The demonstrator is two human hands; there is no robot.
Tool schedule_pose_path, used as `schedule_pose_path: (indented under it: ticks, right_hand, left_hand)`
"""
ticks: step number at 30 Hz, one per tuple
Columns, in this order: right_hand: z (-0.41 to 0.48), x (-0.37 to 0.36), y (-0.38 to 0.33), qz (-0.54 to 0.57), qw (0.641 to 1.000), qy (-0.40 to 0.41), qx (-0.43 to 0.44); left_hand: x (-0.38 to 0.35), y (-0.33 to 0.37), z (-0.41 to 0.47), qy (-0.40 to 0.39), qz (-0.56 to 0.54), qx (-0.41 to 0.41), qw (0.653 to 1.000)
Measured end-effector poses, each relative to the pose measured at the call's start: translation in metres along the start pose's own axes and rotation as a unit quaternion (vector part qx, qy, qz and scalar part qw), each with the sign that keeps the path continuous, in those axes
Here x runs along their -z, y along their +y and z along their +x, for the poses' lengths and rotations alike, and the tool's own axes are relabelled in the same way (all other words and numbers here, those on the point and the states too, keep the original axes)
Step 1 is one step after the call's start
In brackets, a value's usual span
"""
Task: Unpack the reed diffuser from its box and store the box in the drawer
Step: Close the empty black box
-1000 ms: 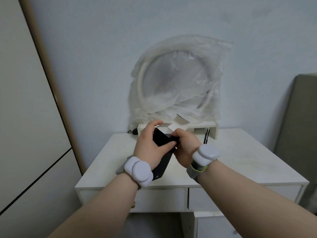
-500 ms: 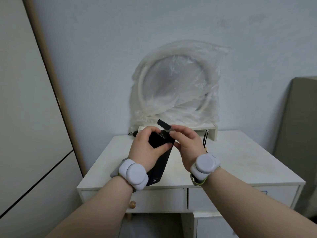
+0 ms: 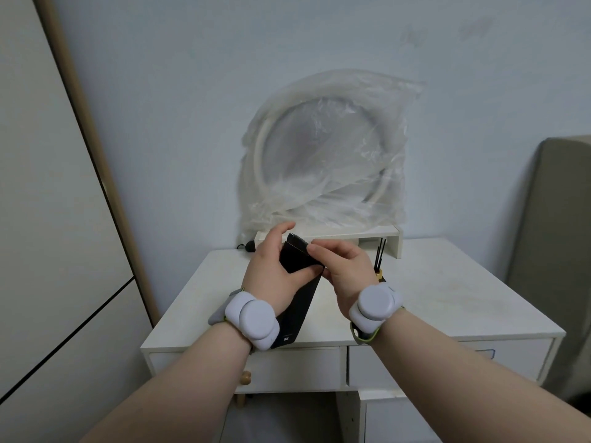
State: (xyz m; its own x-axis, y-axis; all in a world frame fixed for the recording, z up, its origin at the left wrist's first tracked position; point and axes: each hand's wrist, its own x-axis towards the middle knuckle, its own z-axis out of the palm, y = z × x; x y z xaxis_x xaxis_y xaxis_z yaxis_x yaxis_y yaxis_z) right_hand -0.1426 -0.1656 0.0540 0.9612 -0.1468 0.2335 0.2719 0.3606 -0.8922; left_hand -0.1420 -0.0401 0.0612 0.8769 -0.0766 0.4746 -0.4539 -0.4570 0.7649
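A tall black box [image 3: 295, 302] is held tilted above the white desk [image 3: 447, 302]. My left hand [image 3: 271, 273] wraps around its upper half, thumb across the front. My right hand [image 3: 343, 273] pinches the box's top flap with its fingertips, pressing it down toward the box's top. Behind my right wrist stands the reed diffuser [image 3: 380, 266], of which only the dark reeds and a bit of gold collar show; its bottle is hidden. Two shut drawers [image 3: 297, 369] sit under the desktop at the front.
A round mirror wrapped in clear plastic [image 3: 323, 161] leans on the wall atop a low white shelf [image 3: 367, 236]. A small dark object [image 3: 248, 247] lies at the desk's back left. A wardrobe panel [image 3: 48, 219] is at the left, a padded grey panel [image 3: 556, 235] at the right.
The box's top flap, sticking up half a second ago, has been folded lower by my right fingers. Both hands rose slightly; the box stays in my left hand.
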Motion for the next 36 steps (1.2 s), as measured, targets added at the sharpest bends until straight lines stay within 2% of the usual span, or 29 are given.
schedule_pose_path:
  ticks: [5, 15, 19, 22, 27, 31, 33, 36]
  right_hand:
    - [0.000, 0.001, 0.005, 0.007, 1.000, -0.012, -0.017]
    - [0.008, 0.005, 0.008, -0.045, 0.988, -0.060, -0.138]
    - [0.014, 0.005, 0.009, -0.073, 0.984, -0.027, -0.158]
    - [0.019, 0.007, 0.009, -0.025, 0.983, 0.011, -0.180]
    - [0.025, 0.011, 0.011, 0.073, 0.973, 0.063, -0.208]
    - [0.023, 0.015, 0.018, 0.139, 0.966, 0.074, -0.207]
    - [0.020, 0.016, 0.023, 0.155, 0.963, 0.065, -0.213]
    - [0.011, 0.016, 0.029, 0.161, 0.961, 0.050, -0.221]
  left_hand:
    - [-0.004, -0.008, 0.004, -0.006, 0.025, 0.007, 1.000]
    - [-0.004, -0.021, 0.010, -0.044, 0.101, -0.021, 0.994]
    - [-0.003, -0.021, 0.011, -0.068, 0.102, -0.003, 0.992]
    - [0.005, -0.020, 0.012, -0.078, 0.073, 0.031, 0.994]
    - [0.034, -0.035, 0.012, -0.008, 0.051, 0.094, 0.994]
    - [0.056, -0.055, 0.004, 0.026, -0.032, 0.200, 0.979]
    - [0.062, -0.064, -0.003, 0.007, -0.125, 0.260, 0.957]
    - [0.065, -0.066, -0.016, -0.008, -0.253, 0.304, 0.918]
